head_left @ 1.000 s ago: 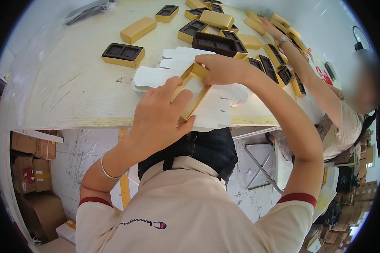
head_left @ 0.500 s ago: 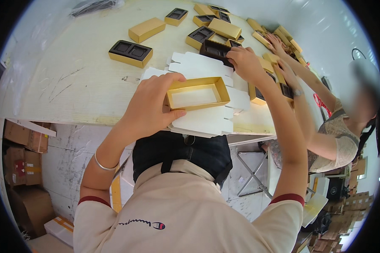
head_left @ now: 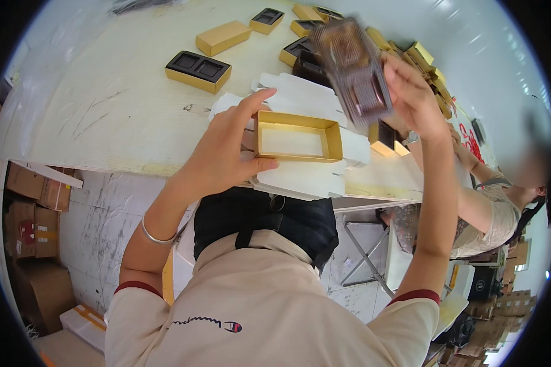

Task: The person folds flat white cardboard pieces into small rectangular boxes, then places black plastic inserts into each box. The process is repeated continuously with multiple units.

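My left hand (head_left: 220,150) curves round the left end of a small gold box (head_left: 300,157); its thumb is at the near corner and its index finger rises past the far one. The box is open at the top, with a pale floor and nothing inside. Beneath it lie flat white card blanks (head_left: 297,180). Raised to the right, my right hand (head_left: 413,98) grips a dark, thin plastic tray insert (head_left: 352,73) by its edge. The insert has two compartments and is smeared by motion. Behind it, more dark inserts (head_left: 311,68) rest on the table.
Gold boxes holding black inserts, such as one box (head_left: 199,70), stand on the pale table (head_left: 116,122), with a plain gold box (head_left: 223,38) behind. More gold boxes (head_left: 419,58) are piled at the far right. A co-worker (head_left: 483,208) sits to my right.
My right hand has lifted the insert from the dark inserts on the table and swung right with it. The gold box has shifted slightly right and turned. The co-worker's hands have drawn back.
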Tool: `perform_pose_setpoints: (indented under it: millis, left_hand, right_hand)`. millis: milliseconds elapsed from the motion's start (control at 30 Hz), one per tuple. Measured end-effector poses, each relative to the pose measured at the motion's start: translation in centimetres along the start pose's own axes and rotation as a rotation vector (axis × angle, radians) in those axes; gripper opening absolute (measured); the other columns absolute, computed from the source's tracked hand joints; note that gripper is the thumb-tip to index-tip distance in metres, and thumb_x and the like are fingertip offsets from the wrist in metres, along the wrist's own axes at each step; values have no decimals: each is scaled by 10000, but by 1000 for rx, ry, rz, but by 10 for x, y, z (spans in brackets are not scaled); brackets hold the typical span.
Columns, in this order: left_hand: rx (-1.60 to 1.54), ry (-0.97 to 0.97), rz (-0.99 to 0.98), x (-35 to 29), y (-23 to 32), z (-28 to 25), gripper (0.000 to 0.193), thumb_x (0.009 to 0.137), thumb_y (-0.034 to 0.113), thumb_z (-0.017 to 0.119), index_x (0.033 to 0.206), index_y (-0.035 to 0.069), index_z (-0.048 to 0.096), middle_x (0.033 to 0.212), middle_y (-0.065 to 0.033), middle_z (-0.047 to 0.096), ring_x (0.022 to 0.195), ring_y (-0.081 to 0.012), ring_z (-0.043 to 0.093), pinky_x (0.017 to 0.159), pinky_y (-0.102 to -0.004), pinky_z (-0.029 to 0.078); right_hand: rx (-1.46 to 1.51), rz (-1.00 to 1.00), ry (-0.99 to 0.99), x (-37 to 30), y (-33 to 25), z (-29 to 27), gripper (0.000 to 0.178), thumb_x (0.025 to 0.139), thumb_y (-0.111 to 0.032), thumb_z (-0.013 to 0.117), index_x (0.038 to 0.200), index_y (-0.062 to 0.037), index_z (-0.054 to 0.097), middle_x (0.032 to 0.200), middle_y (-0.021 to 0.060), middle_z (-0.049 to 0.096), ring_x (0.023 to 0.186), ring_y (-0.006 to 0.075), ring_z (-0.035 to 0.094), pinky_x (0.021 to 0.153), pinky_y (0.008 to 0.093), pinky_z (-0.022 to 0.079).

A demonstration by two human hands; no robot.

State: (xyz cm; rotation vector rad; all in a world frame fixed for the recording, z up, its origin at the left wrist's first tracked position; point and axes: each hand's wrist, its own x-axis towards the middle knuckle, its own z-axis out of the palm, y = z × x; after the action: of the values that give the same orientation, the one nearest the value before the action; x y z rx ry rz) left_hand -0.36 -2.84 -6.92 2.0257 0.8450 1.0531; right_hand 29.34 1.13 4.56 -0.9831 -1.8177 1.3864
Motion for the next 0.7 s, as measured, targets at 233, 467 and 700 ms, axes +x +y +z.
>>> perform_pose_setpoints:
  millis: [233,467,700]
  left_hand:
    - [97,-129,61,15,23,-4,872,668,25,777,1425,127,357,1272,-119,529,1156,-281,514,999,-388,411]
    - [50,-276,5,27,16,-5,721,668,29,774,1324,101,483,1206,-119,572,1095,-309,544,958,-399,446]
    - [205,-307,109,29,11,-5,651,674,48,787,1263,59,509,1114,-128,579,1027,-285,578,875,-366,521]
  right_hand:
    - [-320,501,-288,-22,13,2,407,909,-431,602,1114,-81,636,971,4,630,897,86,581,793,227,454]
    - [-298,554,-105,-2,10,45,260,964,-397,533,936,-141,565,795,-90,469,694,-16,419,603,144,332]
    - [-389,108,22,-41,7,42,451,932,-412,570,1258,-104,520,1060,39,526,896,140,530,775,271,456]
